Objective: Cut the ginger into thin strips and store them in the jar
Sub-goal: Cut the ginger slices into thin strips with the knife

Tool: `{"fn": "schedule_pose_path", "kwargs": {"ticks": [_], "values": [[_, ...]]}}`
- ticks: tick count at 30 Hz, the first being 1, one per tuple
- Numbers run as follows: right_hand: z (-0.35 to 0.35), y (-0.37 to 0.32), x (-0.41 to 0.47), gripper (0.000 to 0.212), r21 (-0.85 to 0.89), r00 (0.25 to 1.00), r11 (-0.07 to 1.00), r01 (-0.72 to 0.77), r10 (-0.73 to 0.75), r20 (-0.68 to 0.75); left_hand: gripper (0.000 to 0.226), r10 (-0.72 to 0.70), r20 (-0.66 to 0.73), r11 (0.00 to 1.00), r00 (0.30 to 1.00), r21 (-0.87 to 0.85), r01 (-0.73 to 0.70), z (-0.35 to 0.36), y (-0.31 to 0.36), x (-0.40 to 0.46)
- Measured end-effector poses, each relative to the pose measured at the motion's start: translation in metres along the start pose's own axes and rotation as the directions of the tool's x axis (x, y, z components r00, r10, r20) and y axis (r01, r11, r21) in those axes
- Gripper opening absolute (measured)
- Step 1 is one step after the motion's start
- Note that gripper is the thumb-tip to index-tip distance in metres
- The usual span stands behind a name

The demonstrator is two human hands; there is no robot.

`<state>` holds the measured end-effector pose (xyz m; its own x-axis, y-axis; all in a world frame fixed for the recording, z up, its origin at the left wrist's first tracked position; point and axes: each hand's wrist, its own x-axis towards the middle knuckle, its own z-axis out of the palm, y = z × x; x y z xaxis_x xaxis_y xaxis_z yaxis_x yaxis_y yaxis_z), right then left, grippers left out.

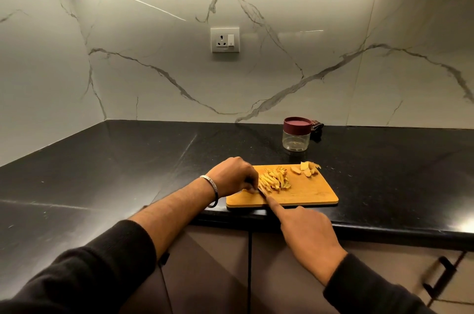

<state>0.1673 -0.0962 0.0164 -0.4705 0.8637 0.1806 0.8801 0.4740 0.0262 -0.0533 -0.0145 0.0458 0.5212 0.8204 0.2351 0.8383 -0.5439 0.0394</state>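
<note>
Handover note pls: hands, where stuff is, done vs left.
Left hand holds the knife at the board's near-left part. Right hand has its index finger out on the blade. Strips are piled mid-board; uncut ginger pieces lie at the far right corner. Jar stands behind the board, lid on, looks empty.
Done: most cutting. Left: cut the remaining pieces, open the jar, fill it.

On a wooden cutting board (307, 192) at the black counter's (128, 160) edge, the left hand (232, 176) grips a knife (261, 189) beside a heap of ginger strips (274, 180). The right hand's (307, 231) forefinger touches the blade. Uncut ginger pieces (305, 169) lie at the board's far corner; a lidded jar (296, 134) stands beyond.
</note>
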Motion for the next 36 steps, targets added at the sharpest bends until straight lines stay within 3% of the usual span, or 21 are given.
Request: {"fn": "schedule_pose_path", "kwargs": {"ticks": [11, 19, 36], "values": [[0.007, 0.002, 0.002, 0.062, 0.003, 1.000, 1.000, -0.006, 0.006, -0.009, 0.026, 0.024, 0.039, 1.000, 0.999, 0.007, -0.024, 0.003, 0.002, 0.002], [0.007, -0.002, 0.007, 0.056, 0.259, 0.998, 0.965, -0.028, 0.042, -0.051, 0.008, 0.014, -0.117, 0.999, 0.993, -0.031, -0.018, 0.012, -0.001, -0.011], [0.008, -0.013, 0.039, 0.058, 0.317, 0.999, 0.948, -0.016, 0.007, 0.032, 0.012, 0.030, -0.107, 1.000, 0.994, 0.011, -0.029, 0.011, -0.002, -0.006]]}}
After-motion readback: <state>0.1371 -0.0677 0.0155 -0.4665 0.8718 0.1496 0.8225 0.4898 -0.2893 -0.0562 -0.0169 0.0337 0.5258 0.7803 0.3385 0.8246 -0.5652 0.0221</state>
